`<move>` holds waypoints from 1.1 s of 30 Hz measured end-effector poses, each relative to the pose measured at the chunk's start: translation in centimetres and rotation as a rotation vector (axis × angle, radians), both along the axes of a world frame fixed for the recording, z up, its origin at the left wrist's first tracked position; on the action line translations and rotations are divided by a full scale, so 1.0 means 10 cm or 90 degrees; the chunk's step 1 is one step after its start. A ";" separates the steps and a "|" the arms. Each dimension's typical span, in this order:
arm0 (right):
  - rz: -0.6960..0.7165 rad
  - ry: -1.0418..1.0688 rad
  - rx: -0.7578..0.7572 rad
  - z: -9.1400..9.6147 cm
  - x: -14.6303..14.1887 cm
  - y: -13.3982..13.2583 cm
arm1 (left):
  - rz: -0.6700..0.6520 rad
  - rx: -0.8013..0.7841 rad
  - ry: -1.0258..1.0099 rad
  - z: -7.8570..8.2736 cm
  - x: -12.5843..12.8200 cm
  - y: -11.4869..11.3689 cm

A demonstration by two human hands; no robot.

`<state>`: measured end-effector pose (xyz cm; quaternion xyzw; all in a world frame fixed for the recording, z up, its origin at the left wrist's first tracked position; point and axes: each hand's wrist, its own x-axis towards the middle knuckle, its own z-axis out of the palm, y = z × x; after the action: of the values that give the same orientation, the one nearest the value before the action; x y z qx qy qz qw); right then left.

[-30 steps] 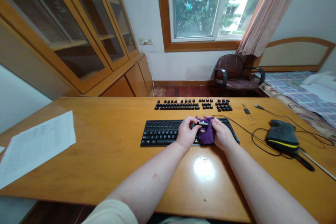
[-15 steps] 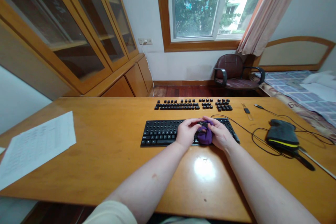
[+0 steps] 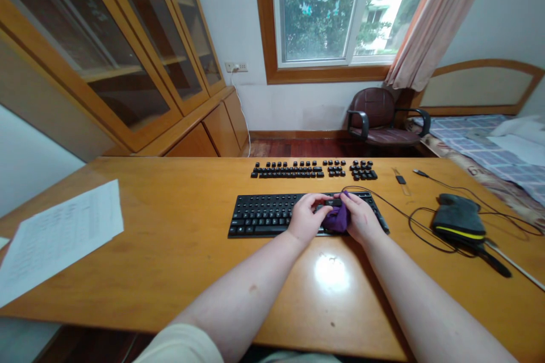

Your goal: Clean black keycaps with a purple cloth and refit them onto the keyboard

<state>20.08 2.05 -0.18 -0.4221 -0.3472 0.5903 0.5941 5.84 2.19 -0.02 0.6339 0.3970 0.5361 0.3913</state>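
Note:
Over the right half of a black keyboard [image 3: 258,221], my two hands work close together. My left hand [image 3: 305,216] pinches a small black keycap [image 3: 333,202] between thumb and fingers. Bunched in my right hand [image 3: 360,216] is a purple cloth [image 3: 338,221], which lies against the keycap from below and from the right. My right fingertips are pressed together at the cloth's top edge. Part of the keyboard is hidden beneath my hands and the cloth.
Behind the keyboard lie rows of loose black keycaps [image 3: 293,172]. To their right is a small keycap puller [image 3: 400,180]. A grey brush-like tool [image 3: 457,218] with a black handle rests among cables on the right. Papers [image 3: 63,238] lie at the left.
Both hands have shifted slightly right. The purple cloth has opened away from the keycap's top, so more of the keycap shows between my fingers.

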 end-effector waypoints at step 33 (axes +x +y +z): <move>-0.009 -0.086 0.070 -0.07 -0.08 -0.06 | 0.066 0.215 0.216 0.02 -0.04 -0.05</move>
<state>19.30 1.47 -0.88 -0.4300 -0.4153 0.5362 0.5959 5.48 1.68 0.14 0.7502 0.3939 0.4997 0.1796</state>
